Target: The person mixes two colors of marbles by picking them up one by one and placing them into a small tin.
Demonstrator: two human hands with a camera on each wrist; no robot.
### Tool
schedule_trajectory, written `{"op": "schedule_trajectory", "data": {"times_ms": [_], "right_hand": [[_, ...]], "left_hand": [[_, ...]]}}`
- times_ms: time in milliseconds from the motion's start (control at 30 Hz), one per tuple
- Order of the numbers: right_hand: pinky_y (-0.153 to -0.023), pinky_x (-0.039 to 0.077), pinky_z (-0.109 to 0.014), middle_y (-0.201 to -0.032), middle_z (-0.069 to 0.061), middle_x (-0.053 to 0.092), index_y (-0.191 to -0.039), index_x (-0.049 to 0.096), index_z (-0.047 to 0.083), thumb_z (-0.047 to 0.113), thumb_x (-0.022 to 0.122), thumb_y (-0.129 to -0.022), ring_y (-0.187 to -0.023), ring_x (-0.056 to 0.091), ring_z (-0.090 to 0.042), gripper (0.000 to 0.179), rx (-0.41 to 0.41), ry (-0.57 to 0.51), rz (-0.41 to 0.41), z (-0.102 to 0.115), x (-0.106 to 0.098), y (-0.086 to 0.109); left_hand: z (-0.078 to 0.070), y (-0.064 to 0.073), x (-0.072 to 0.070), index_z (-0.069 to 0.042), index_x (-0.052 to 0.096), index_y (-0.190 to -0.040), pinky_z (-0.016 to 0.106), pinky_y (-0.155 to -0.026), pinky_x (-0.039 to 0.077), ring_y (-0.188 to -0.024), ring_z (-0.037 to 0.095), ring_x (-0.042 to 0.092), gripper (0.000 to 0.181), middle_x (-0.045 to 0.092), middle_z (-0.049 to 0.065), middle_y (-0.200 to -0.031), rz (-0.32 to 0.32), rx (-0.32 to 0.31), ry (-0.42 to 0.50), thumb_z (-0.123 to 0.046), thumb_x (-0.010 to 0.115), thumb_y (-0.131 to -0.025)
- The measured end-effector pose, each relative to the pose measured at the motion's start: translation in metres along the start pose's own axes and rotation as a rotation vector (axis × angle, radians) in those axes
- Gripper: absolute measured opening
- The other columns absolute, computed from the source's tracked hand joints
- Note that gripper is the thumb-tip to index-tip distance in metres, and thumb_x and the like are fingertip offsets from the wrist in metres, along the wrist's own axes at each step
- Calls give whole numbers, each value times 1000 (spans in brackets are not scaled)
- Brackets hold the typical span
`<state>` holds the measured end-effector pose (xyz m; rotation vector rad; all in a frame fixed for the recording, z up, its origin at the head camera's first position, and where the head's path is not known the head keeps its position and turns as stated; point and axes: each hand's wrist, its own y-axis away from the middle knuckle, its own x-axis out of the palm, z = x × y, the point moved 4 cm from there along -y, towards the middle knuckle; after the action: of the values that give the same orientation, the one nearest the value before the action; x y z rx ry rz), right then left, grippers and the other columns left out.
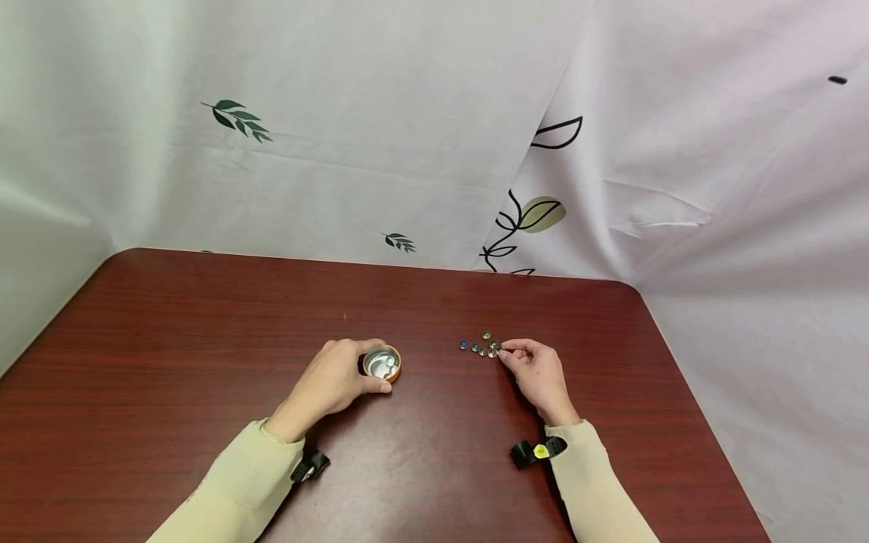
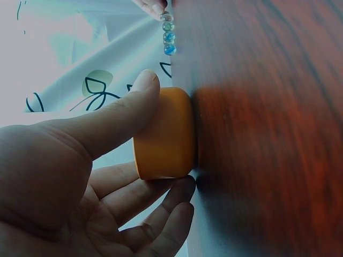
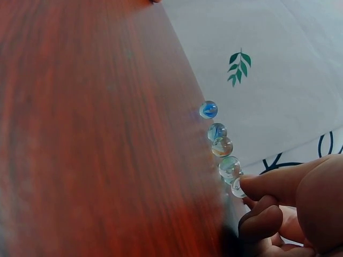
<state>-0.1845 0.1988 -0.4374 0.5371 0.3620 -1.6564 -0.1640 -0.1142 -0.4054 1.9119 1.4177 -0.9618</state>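
My left hand [image 1: 336, 381] grips a small round orange container [image 2: 163, 134] between thumb and fingers; it stands upright on the table. Its inside is shiny and silvery, with a couple of clear marbles [image 1: 390, 362] at the bottom. Over to the right, my right hand [image 1: 539, 375] pinches a clear marble [image 3: 238, 187] with thumb and forefinger at the near end of a loose cluster. Several other glass marbles lie there, among them a blue-swirled one [image 3: 209, 110] and an amber-tinted one [image 3: 222, 146]. The thumb partly hides the pinched marble.
Both hands work over a dark red wood-grain table [image 1: 421, 467]. White cloth [image 1: 339, 151] with leaf prints hangs behind the table and along its sides. A strap with a black device [image 1: 523, 454] sits at each wrist.
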Motion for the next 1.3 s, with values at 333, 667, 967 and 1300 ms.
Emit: {"op": "schedule_trajectory", "data": {"times_ms": [333,667,967,1300], "right_hand": [[-60,41,-24,-79,-3,60,-105,75,3,13,72,-94,-69,51,-15,15,-7,4,-1,2,-1,0],[-62,42,-23,-79,-2,60,-104,75,3,13,72,-94,-70,52,-14,14,-12,5,-13,2,-3,0],[-63,42,-23,-81,-2,61,-105,75,3,14,72,-94,-71,52,-14,15,-27,-4,-11,6,-4,3],[-61,41,-22,-81,-2,60,-105,75,3,12,71,-95,-70,51,-14,14,-46,-20,-7,14,-4,6]], "left_hand": [[0,0,-1,-18,73,-123,45,-83,49,-98,34,63,53,74,0,-100,-4,-2,-3,-32,90,-75],[-1,0,-1,-17,72,-125,44,-84,50,-102,37,63,56,74,1,-102,-2,-13,6,-31,91,-74],[-1,0,0,-18,72,-124,43,-82,49,-98,32,63,55,74,0,-101,1,-8,2,-31,91,-74],[0,1,0,-19,72,-124,42,-81,49,-96,31,63,54,74,-1,-100,-1,-11,-4,-31,91,-74]]}}
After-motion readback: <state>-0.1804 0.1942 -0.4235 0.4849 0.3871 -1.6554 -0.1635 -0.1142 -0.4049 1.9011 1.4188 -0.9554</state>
